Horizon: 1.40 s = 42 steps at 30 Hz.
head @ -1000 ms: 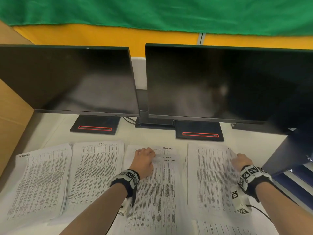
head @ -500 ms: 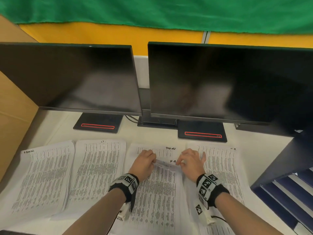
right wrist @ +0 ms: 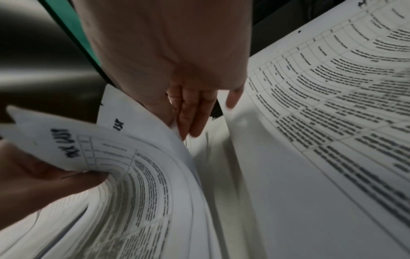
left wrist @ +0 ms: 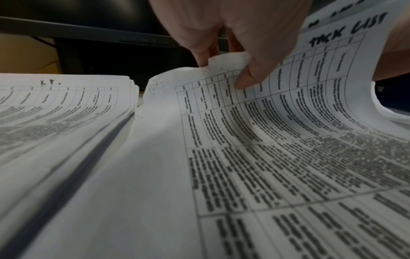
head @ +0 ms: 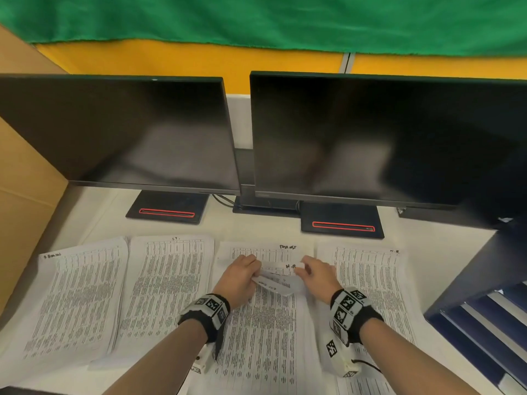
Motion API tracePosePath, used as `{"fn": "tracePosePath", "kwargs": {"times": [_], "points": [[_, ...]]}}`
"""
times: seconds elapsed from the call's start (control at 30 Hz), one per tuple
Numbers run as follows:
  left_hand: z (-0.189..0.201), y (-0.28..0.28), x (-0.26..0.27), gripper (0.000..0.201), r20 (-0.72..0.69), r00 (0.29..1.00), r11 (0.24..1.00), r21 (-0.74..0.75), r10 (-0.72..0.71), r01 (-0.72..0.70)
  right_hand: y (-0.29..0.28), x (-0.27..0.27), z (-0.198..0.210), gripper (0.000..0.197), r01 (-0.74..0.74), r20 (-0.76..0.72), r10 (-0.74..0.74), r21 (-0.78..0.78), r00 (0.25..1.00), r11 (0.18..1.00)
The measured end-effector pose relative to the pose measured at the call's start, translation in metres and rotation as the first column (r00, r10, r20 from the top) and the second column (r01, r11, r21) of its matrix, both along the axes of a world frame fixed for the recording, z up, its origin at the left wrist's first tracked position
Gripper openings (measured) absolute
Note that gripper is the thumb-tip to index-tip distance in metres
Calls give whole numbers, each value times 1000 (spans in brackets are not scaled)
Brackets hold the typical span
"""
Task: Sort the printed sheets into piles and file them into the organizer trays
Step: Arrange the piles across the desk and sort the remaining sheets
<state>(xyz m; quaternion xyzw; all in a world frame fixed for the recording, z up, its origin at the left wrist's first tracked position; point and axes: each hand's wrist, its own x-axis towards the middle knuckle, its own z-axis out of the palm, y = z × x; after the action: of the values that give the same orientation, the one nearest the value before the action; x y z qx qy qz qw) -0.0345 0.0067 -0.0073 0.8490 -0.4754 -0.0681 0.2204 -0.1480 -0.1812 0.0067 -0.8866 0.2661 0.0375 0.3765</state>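
Observation:
Four piles of printed sheets lie side by side on the white desk [head: 285, 229]. The third pile [head: 262, 337] carries a handwritten "TASK LIST" heading. My left hand [head: 242, 273] pinches the top-left edge of its upper sheets [head: 278, 283] and curls them up off the pile; the left wrist view shows thumb and fingers [left wrist: 244, 78] on that corner [left wrist: 221, 64]. My right hand [head: 308, 270] is at the same sheets' right edge. In the right wrist view its straight fingers [right wrist: 193, 119] touch the edges of the raised sheets [right wrist: 133, 166]. The fourth pile [head: 370, 295] lies just to the right.
Two dark monitors [head: 114, 132] [head: 385, 138] on black stands [head: 168, 208] close off the back of the desk. Dark blue organizer trays [head: 484, 323] stand at the right edge. A cardboard panel [head: 22, 181] walls the left side. Two more piles [head: 71, 303] [head: 168, 286] lie to the left.
My right hand left the fourth pile and came left to the third pile. My left hand has raised the top edge of the upper sheets higher.

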Motion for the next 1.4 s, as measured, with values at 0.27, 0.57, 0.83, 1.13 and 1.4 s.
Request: {"fn": "tracePosePath", "kwargs": {"times": [0.27,0.57,0.83,1.13,1.4], "points": [[0,3,1,18,-36,999,1000,10,1,0,3,-15,-8,39,108,-146,-62,328,987,938],[11,-7,8,15,-122,992,997,79,34,-24,-19,-14,24,16,137,-64,-127,185,990,973],[6,-10,11,8,-141,990,988,157,19,3,-111,-19,58,27,550,-84,-545,202,834,811],[8,-18,23,7,-133,991,974,223,-20,49,-161,-60,65,37,656,-324,-665,-153,673,739],[2,-19,27,13,-140,990,975,218,-1,32,-75,-40,41,44,321,146,-287,-495,947,807]]}}
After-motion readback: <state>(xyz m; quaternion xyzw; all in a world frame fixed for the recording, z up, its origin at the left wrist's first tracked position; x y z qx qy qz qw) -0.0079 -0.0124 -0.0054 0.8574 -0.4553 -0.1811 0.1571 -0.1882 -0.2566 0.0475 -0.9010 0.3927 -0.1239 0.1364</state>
